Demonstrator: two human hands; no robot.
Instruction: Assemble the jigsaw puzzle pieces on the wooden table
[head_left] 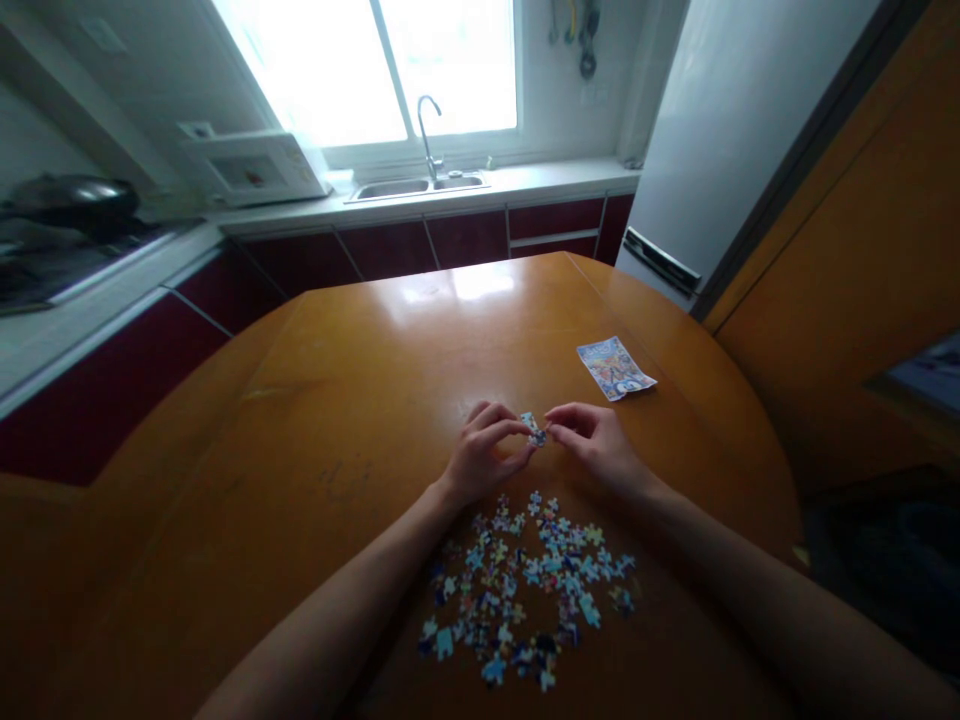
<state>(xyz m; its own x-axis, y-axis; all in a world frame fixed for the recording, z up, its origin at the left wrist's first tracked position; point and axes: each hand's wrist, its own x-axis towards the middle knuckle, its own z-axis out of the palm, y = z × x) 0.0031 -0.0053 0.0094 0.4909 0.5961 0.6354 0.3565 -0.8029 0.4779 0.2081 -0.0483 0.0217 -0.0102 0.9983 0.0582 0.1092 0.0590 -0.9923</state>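
Several joined puzzle pieces [535,432] are held up just above the wooden table, pinched between the thumb and fingers of my left hand [484,447]. From the other side, my right hand [596,437] has its thumb and fingertips closed at the right edge of these pieces, on what looks like a small puzzle piece, mostly hidden by the fingers. Nearer to me, between my forearms, lies a spread of loose puzzle pieces [574,570] in light blue, yellow, dark and mixed colours. Beyond my right hand a printed picture sheet [615,368] rests on the table.
The wooden table [337,390] has a rounded outline and reaches toward the counter. Behind it are a sink [394,188] with a tall faucet [427,140], a white microwave [259,165] and a stove with a pan [75,195]. A fridge [727,130] stands at right.
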